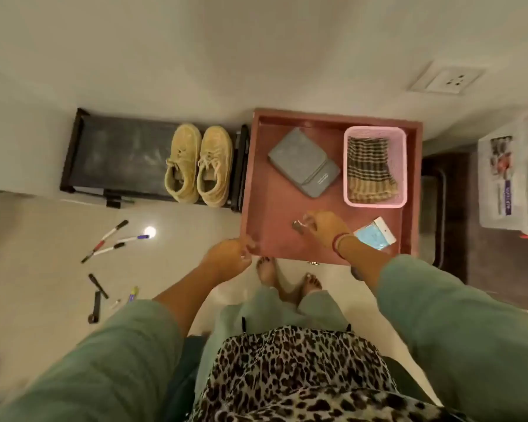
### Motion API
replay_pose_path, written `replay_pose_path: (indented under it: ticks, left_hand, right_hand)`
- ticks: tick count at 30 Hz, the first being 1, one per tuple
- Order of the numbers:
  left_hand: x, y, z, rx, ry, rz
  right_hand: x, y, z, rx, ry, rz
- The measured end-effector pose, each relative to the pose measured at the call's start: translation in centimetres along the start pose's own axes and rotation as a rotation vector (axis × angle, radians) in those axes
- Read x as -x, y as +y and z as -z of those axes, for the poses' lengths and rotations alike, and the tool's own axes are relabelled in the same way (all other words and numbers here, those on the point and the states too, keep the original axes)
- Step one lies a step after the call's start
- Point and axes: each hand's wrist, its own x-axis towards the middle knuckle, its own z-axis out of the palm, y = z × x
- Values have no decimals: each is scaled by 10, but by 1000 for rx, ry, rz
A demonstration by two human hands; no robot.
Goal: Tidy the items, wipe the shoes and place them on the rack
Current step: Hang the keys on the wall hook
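On the pale tiled floor [43, 269] at left: several capped marker pens [110, 242] lying at odd angles and, nearer, a few small dark oddments [98, 289], too small to identify. At far right, a clear plastic storage box [512, 178]; on the far wall, a white socket plate [447, 80]. Left of the box, a reddish-brown wooden tray with a raised rim [336, 113], holding a grey fabric wallet [302, 162], a pink plastic basket [375, 130] with a brown striped cloth [369, 172] inside, and a pale blue packet [375, 236] at the near right, partly hidden by the right wrist. Floor clutter well left of the tray, blocking no reach.

Against the far wall, just left of the tray: a low black metal shoe rack [119, 153]. On its top shelf, at the right end, a pair of tan lace-up shoes [200, 166], side by side, upright, toes toward the wall, rough-textured, laces showing.

Left hand [229, 257] stretched forward to the tray's near left corner, fingers curled, fingertips at the rim; too blurred to tell whether gripping or merely touching. Right hand [323, 229] extended over the tray's near part, palm down, thumb and forefinger pinching a small dark metallic object [297, 227]; on the tray floor or just above it, cannot tell. Bare feet [287, 278] just near of the tray.
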Motion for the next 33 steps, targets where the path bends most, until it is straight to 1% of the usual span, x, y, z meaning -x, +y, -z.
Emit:
replay_pose_path:
  ticks: [2,4,6,8,13,16,19,22,25,28,33]
  left_hand:
    - [-5,-12,-16,39,25,63]
    - [-4,-20,-34,77,17,114]
    - [-4,-26,-49,118,28,143]
    - [-3,-31,-58,137,48,156]
    - [0,-41,-63,166,93,175]
    - [5,-40,-53,177,112,179]
    - [14,-27,-37,197,138,159]
    - [27,-3,-11,206,176,93]
    - [39,27,26,197,224,0]
    - [47,60,71,201,304,-124]
    - [51,122,157,169,495,-385]
  right_hand:
    - [-18,0,-14,-29,-25,-37]
    - [-34,1,-28,-36,-58,-50]
    - [-47,4,-42,6,-96,-29]
    - [-55,8,-50,64,-92,-8]
    - [-63,10,-52,75,-60,17]
    - [-55,6,-44,17,-32,-11]
    - [-31,0,-22,-95,62,-18]
    - [3,-18,14,-280,245,13]
    - [45,-47,67,-423,403,86]
    - [87,-74,122,-556,513,144]
    - [143,-114,208,-664,667,250]
